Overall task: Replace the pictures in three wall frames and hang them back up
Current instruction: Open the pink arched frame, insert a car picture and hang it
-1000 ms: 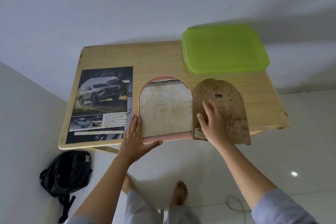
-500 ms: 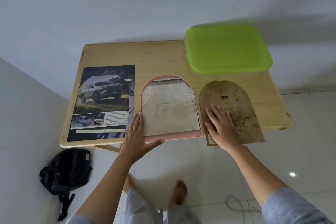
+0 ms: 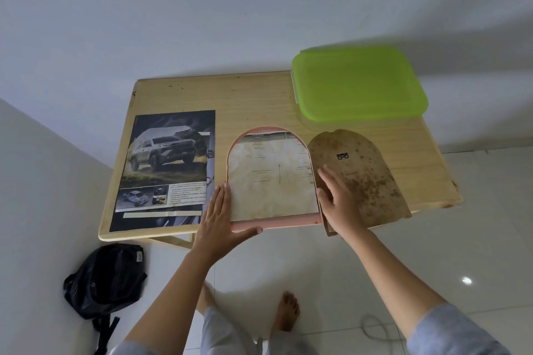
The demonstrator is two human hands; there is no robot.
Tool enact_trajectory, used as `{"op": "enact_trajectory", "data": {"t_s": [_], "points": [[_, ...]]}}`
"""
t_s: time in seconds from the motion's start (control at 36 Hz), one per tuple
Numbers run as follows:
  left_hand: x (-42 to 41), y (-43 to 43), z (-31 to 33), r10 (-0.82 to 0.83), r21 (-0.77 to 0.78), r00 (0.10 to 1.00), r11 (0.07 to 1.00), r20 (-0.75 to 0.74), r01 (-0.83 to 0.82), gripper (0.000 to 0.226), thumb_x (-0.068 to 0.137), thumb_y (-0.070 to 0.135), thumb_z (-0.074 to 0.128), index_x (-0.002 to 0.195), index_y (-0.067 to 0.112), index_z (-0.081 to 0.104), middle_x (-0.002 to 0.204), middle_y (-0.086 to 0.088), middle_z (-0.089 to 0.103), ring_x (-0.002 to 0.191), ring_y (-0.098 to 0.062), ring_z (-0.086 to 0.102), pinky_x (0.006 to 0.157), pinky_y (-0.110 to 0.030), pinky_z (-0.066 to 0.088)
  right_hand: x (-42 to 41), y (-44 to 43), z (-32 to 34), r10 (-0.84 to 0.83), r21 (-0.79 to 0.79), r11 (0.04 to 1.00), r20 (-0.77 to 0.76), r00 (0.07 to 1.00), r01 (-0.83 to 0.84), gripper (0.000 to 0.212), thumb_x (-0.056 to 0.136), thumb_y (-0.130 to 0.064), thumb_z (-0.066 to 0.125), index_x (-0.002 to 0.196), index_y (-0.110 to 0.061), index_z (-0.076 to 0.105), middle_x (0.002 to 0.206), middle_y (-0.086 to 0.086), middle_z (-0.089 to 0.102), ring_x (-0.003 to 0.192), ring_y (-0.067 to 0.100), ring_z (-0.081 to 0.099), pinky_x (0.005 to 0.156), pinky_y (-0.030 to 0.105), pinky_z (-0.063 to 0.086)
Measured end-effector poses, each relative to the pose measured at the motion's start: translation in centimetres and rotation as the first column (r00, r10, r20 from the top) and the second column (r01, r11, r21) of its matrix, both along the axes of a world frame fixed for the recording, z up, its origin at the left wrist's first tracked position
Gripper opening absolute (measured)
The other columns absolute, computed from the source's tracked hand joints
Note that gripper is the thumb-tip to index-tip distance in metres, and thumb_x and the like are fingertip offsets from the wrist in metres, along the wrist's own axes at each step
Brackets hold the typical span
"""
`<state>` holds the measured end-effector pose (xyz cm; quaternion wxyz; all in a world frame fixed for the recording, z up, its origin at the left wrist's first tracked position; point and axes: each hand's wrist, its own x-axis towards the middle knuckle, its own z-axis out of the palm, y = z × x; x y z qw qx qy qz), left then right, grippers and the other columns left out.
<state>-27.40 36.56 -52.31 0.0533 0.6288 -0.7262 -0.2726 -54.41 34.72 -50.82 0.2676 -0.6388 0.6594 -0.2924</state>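
Note:
A pink arched frame (image 3: 277,222) lies face down at the front edge of the wooden table (image 3: 253,101), with a yellowed old sheet (image 3: 271,179) inside it. My left hand (image 3: 219,219) holds its lower left corner, fingers along the side and thumb against the bottom rim. My right hand (image 3: 340,202) rests with fingers apart at the frame's right edge, lying over the lower left of the brown stained backing board (image 3: 366,173), which sits just right of the frame. A car poster (image 3: 170,164) lies flat to the left.
A container with a green lid (image 3: 357,86) stands at the back right of the table. The table stands against a white wall. On the tiled floor are a black backpack (image 3: 109,277) at the left, my bare feet, and a thin cable (image 3: 375,328).
The backing board slid right, off the frame, and now lies beside it. My right hand moved from the board's middle back left to the frame's right edge. The left hand stayed put.

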Motion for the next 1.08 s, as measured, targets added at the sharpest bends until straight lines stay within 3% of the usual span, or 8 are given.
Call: {"op": "enact_trajectory", "data": {"t_s": [0.08, 0.17, 0.28, 0.44, 0.67, 0.86, 1.08], "points": [[0.0, 0.0, 0.0, 0.000, 0.000, 1.000, 1.000, 0.006, 0.000, 0.131, 0.051, 0.098, 0.018, 0.145, 0.016, -0.021, 0.150, 0.009, -0.025, 0.137, -0.006, -0.024, 0.113, -0.031, -0.006, 2.9, 0.2, 0.5, 0.043, 0.006, 0.999, 0.019, 0.999, -0.043, 0.048, 0.095, -0.012, 0.047, 0.141, -0.009, 0.035, 0.150, 0.003, 0.031, 0.139, 0.012, 0.025, 0.112, 0.019, 0.016], [0.0, 0.0, -0.1, -0.001, -0.003, 1.000, 1.000, 0.012, 0.001, 0.131, 0.051, 0.098, 0.019, 0.146, 0.015, -0.019, 0.150, 0.008, -0.025, 0.137, -0.006, -0.024, 0.113, -0.030, -0.007, 5.2, 0.1, 0.0, 0.069, 0.044, 0.997, -0.049, 0.996, -0.067, 0.055, 0.096, -0.017, 0.045, 0.145, -0.006, 0.024, 0.154, 0.007, 0.018, 0.143, 0.015, 0.014, 0.113, 0.019, 0.007], [0.0, 0.0, -0.1, 0.007, -0.009, 1.000, 1.000, 0.018, -0.006, 0.129, 0.053, 0.096, 0.023, 0.146, 0.015, -0.018, 0.148, 0.010, -0.026, 0.136, -0.005, -0.024, 0.112, -0.028, -0.008, 6.8, -0.2, -0.9, 0.007, 0.136, 0.991, -0.186, 0.983, 0.019, 0.067, 0.096, -0.031, 0.042, 0.147, -0.005, 0.008, 0.157, 0.009, -0.004, 0.145, 0.019, -0.005, 0.118, 0.031, 0.001], [-0.1, 0.0, -0.2, 0.004, -0.020, 1.000, 1.000, 0.018, -0.003, 0.131, 0.052, 0.097, 0.019, 0.146, 0.013, -0.016, 0.148, 0.010, -0.024, 0.137, -0.006, -0.023, 0.112, -0.029, -0.008, 8.5, -0.3, -1.5, -0.082, 0.133, 0.983, -0.287, 0.954, 0.125, 0.078, 0.093, -0.042, 0.044, 0.147, -0.003, 0.004, 0.156, 0.015, -0.006, 0.145, 0.025, -0.005, 0.117, 0.032, 0.001], [0.0, -0.1, -0.4, -0.010, -0.022, 0.999, 1.000, 0.032, 0.011, 0.129, 0.051, 0.097, 0.015, 0.144, 0.014, -0.020, 0.148, 0.009, -0.026, 0.137, -0.006, -0.025, 0.111, -0.027, -0.010, 8.7, -0.7, -1.3, -0.119, 0.098, 0.984, -0.260, 0.958, 0.149, 0.083, 0.088, -0.044, 0.054, 0.146, -0.002, 0.012, 0.155, 0.014, 0.012, 0.145, 0.024, 0.008, 0.115, 0.027, 0.002], [0.0, -0.1, -0.4, 0.006, -0.014, 1.000, 1.000, 0.024, -0.006, 0.128, 0.051, 0.098, 0.014, 0.142, 0.015, -0.023, 0.148, 0.009, -0.026, 0.136, -0.006, -0.025, 0.112, -0.029, -0.009, 8.4, -0.3, -0.8, -0.153, 0.031, 0.987, -0.159, 0.975, 0.160, 0.079, 0.082, -0.033, 0.067, 0.142, -0.001, 0.027, 0.148, 0.014, 0.032, 0.139, 0.026, 0.026, 0.116, 0.035, 0.021], [-0.1, -0.1, -0.4, 0.009, -0.010, 0.999, 1.000, 0.040, -0.009, 0.128, 0.051, 0.098, 0.014, 0.141, 0.015, -0.024, 0.146, 0.009, -0.028, 0.136, -0.007, -0.025, 0.112, -0.030, -0.009, 7.8, -0.4, 0.1, -0.196, -0.022, 0.981, -0.021, 0.980, 0.195, 0.057, 0.081, -0.015, 0.068, 0.131, -0.003, 0.044, 0.132, 0.011, 0.049, 0.123, 0.024, 0.046, 0.103, 0.031, 0.037]]}}
